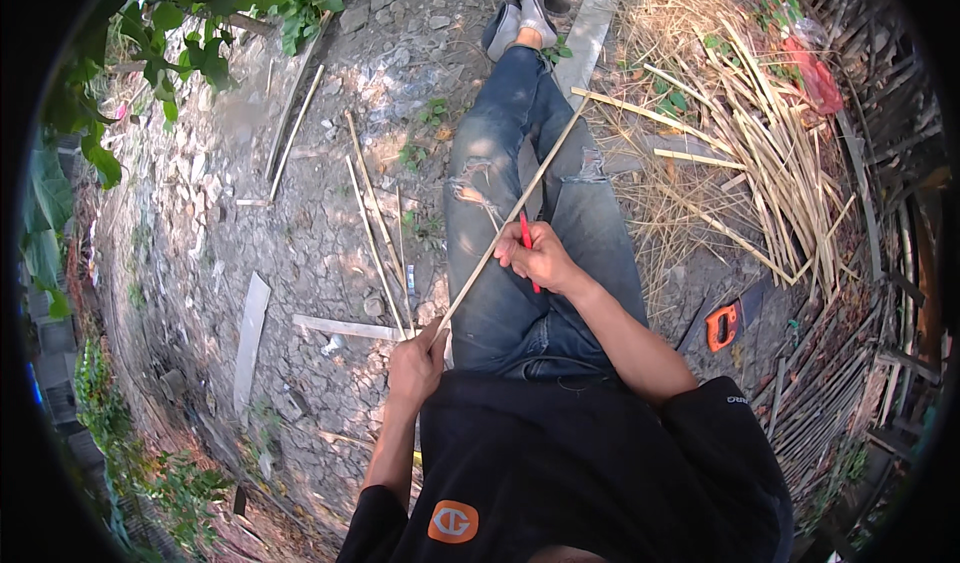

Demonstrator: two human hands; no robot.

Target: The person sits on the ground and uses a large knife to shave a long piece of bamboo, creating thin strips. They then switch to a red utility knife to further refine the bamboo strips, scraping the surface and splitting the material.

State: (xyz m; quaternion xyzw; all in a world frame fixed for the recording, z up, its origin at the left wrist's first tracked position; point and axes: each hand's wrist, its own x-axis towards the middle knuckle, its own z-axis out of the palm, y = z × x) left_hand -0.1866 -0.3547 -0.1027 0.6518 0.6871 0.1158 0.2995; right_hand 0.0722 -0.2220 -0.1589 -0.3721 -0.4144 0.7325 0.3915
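A long, thin bamboo strip (548, 165) slants across my outstretched legs, its far end off to the right past my knees. My left hand (415, 368) is closed around the strip's near end, beside my left hip. Halfway along it, over my thighs, my right hand (540, 260) is closed on a slim red tool (526, 231). That tool sticks out on both sides of the fist, and its exact kind is hidden by the fingers. The strip passes against the fingertips of the right hand; I cannot tell whether they grip it too.
Right of my legs lies a heap of split bamboo strips (775, 163) on straw-like shavings. Nearer is a handsaw with an orange handle (721, 328). Several thin strips (372, 231) and a flat board (252, 338) lie on cracked soil at left. Leafy branches (190, 38) overhang the far left.
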